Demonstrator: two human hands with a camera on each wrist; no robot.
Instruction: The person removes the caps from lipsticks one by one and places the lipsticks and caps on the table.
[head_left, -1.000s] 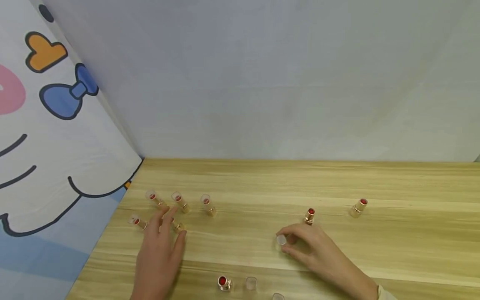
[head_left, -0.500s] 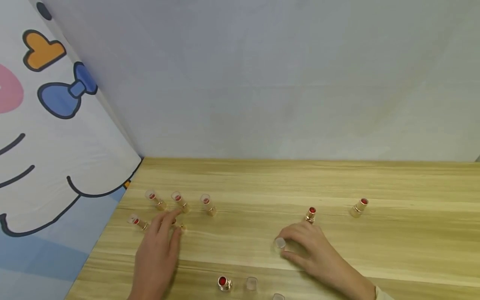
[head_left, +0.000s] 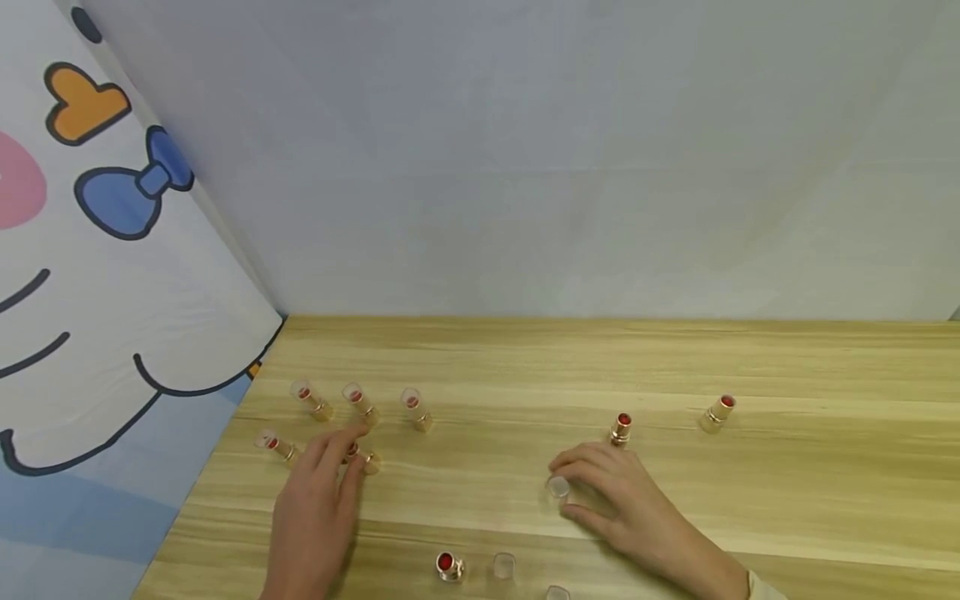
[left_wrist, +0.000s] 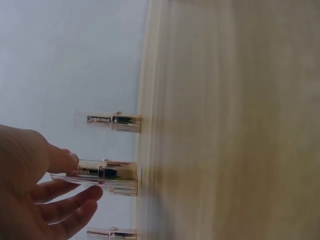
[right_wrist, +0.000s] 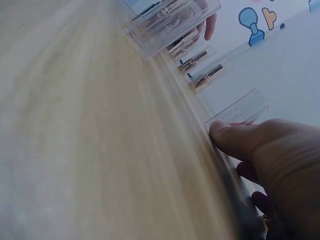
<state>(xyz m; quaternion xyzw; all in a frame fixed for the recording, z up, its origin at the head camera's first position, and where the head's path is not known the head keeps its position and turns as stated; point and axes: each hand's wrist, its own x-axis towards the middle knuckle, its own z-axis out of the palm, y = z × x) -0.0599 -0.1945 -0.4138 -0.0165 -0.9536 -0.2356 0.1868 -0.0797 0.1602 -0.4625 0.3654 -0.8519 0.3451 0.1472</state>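
My left hand (head_left: 315, 508) is at the left of the table, its thumb and fingertips gripping a gold lipstick (head_left: 370, 462) with a clear cap. In the left wrist view that lipstick (left_wrist: 120, 172) stands upright with its base at the tabletop. Toward the middle right, my right hand (head_left: 630, 512) holds a loose clear lipstick cap (head_left: 558, 487) between thumb and fingers. The cap (right_wrist: 242, 107) is low over or on the table in the right wrist view; I cannot tell which. Just beyond the right hand stands an uncapped red lipstick (head_left: 621, 427).
Several capped lipsticks (head_left: 417, 411) stand around the left hand. An uncapped lipstick (head_left: 449, 567) and two loose clear caps (head_left: 504, 566) are near the front. Farther right stands another uncapped lipstick (head_left: 717, 413). A pale backdrop (head_left: 570, 167) hangs behind the wooden table (head_left: 510, 358).
The left thumb and fingers have drawn in around the lipstick, which has shifted slightly right. My right hand has moved slightly left and nearer with the cap.
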